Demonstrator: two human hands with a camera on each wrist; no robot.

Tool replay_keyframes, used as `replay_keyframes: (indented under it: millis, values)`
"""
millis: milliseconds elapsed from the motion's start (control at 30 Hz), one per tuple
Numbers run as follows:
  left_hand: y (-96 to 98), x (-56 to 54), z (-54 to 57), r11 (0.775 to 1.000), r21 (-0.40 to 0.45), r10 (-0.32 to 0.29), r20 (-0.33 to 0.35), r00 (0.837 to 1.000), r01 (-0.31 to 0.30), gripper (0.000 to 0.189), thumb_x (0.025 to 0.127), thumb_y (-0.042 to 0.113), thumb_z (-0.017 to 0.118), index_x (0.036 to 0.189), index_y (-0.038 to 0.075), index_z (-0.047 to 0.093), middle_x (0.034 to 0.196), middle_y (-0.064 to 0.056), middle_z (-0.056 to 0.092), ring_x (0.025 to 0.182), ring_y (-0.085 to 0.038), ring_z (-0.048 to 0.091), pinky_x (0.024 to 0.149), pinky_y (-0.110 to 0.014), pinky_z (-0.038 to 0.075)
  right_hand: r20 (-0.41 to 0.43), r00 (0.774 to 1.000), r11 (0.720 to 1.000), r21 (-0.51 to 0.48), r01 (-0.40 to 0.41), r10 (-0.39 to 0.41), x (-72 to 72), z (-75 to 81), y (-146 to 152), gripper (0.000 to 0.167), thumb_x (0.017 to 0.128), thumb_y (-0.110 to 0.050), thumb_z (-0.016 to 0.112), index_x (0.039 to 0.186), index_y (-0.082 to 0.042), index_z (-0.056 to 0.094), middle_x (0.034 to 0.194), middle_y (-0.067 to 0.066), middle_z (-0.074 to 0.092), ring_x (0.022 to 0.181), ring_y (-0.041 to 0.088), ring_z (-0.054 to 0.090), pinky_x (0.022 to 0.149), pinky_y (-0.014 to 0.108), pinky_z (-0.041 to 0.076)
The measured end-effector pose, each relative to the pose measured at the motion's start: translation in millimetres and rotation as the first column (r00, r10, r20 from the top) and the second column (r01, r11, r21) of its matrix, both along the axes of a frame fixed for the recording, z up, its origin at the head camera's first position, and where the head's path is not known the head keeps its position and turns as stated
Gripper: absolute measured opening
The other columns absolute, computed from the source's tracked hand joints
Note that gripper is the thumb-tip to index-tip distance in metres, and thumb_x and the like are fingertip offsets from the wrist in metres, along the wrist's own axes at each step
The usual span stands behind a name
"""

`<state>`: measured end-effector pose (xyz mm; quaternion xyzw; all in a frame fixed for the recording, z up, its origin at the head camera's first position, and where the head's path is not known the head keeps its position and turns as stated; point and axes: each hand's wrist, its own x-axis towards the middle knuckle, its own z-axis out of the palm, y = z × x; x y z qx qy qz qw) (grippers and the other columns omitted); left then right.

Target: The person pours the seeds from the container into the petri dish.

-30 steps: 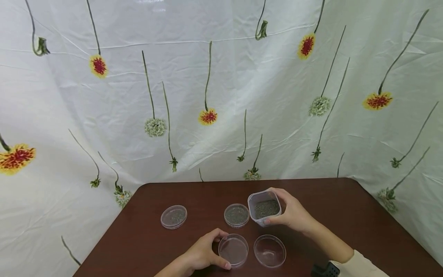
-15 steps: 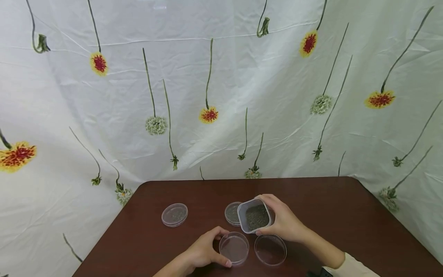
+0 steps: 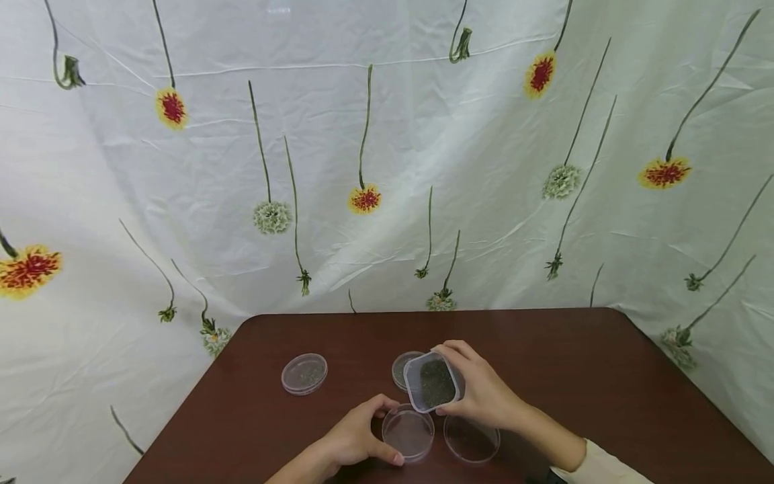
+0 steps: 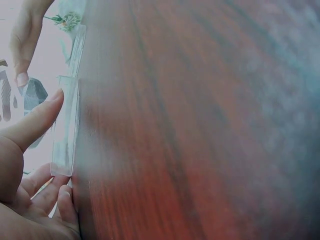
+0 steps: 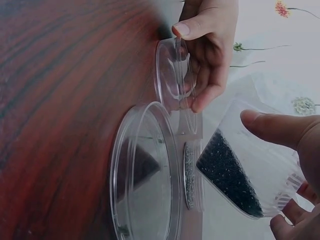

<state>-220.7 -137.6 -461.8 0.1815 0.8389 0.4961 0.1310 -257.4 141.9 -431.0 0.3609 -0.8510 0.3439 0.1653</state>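
My left hand [image 3: 363, 433] grips a clear petri dish [image 3: 408, 437] by its sides on the table, thumb at the near edge and fingers at the far edge. My right hand [image 3: 484, 390] holds a square translucent plastic tub [image 3: 414, 386] above that dish's far edge. Tilted to the left, the tub has its mouth towards the dish. Dark fine grains [image 5: 230, 180] slope towards its lower side in the right wrist view. Just right of the gripped dish lies a larger clear round lid or dish [image 3: 471, 444], partly covered by my right hand.
Behind the tub stands a petri dish [image 3: 399, 368] of greyish grains, partly hidden. Another covered petri dish [image 3: 304, 374], with some grains in it, is farther left. The brown table [image 3: 544, 349] ends at a flowered white curtain [image 3: 363, 269].
My right hand has carried the tub left and nearer, from beside the grain-filled dish to over the gripped one, tilting it more. My left hand has kept its hold.
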Motion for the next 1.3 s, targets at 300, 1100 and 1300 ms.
replay_keyframes:
  millis: [300,1100,1300]
  values:
    - [-0.8,-0.1,0.8,1.000,0.003,-0.002,0.011,1.000,0.002,0.069,0.067,0.008,0.098,0.127,0.014,0.064,0.117,-0.004,0.065,0.112,-0.027,0.057,0.104,-0.062,0.035,-0.057,0.998,0.998,0.069,-0.004,0.008,2.9,-0.6,-6,0.095,0.063,-0.022,0.103,0.145,-0.019,0.055,0.139,-0.001,0.048,0.118,0.019,0.054,0.088,0.042,0.053]
    - [0.2,1.5,4.0,1.000,0.015,0.000,0.052,0.999,0.000,0.068,0.067,0.010,0.098,0.126,0.014,0.064,0.116,-0.005,0.063,0.112,-0.027,0.055,0.104,-0.064,0.034,-0.146,0.989,0.976,0.217,0.016,0.016,8.4,-4.8,-12,0.094,0.066,-0.023,0.101,0.146,-0.013,0.055,0.143,0.005,0.046,0.127,0.026,0.051,0.081,0.041,0.057]
    - [-1.1,1.7,3.6,1.000,0.018,-0.003,0.050,0.999,0.002,0.067,0.068,0.010,0.098,0.125,0.014,0.064,0.116,-0.005,0.062,0.111,-0.027,0.054,0.104,-0.065,0.033,-0.185,0.982,0.969,0.247,0.014,0.033,7.6,-4.1,-13,0.094,0.065,-0.022,0.102,0.146,-0.013,0.055,0.143,0.006,0.046,0.130,0.028,0.049,0.082,0.040,0.057]
